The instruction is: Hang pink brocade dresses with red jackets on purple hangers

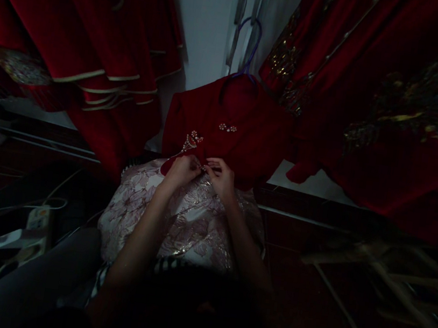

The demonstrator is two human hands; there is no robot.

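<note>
A short red jacket (254, 147) hangs on a dark blue hanger (255, 49), its lower part resting against a pale floral brocade fabric (197, 226). Beaded ornaments decorate its front: one clasp (228, 128) near the neck and a larger beaded piece (192, 141) on the left. At the jacket's lower front edge, my left hand (183, 172) is closed, fingertips pinching the red cloth. My right hand (221, 179) is closed beside it, its bent fingers and thumb meeting at a small, pale, glinting bit. Dim light hides exactly what lies between the fingertips.
Red garments with gold trim (113, 73) hang at left, and others with sequins (421, 116) at right. A power strip (36, 230) with cables lies at lower left. Wooden bars (376, 262) stand low at right. Behind the hanger is a pale wall (209, 27).
</note>
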